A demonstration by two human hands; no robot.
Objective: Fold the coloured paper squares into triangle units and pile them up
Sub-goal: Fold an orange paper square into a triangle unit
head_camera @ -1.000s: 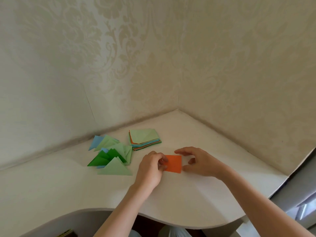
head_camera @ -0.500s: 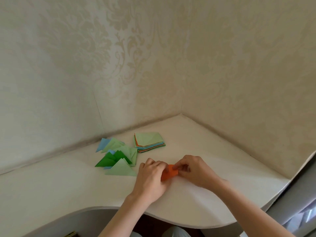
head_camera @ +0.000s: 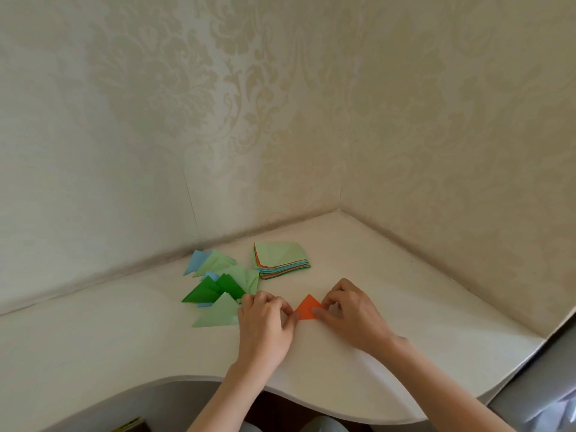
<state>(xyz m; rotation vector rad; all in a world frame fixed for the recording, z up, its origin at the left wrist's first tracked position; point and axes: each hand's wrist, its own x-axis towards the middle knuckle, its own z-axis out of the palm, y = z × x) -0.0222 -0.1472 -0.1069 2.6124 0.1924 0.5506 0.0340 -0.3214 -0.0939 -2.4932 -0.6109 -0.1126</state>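
Note:
An orange paper (head_camera: 307, 308), folded into a small triangle, lies flat on the white table (head_camera: 124, 335) between my hands. My left hand (head_camera: 265, 322) pinches its left corner with curled fingers. My right hand (head_camera: 349, 313) presses its right corner with thumb and fingertips. To the left lies a loose pile of folded triangles (head_camera: 218, 285) in light green, dark green and blue. Behind the hands sits a stack of unfolded coloured squares (head_camera: 282, 260) with a light green sheet on top.
The table fits into a corner of two wallpapered walls (head_camera: 280, 120). Its curved front edge (head_camera: 193, 377) runs just below my wrists. A dark gap with a grey surface (head_camera: 554, 385) lies beyond the table's right end.
The orange paper went from a flat rectangle to a small triangle as both hands closed on it. The camera tilted, so the scene sits lower in view.

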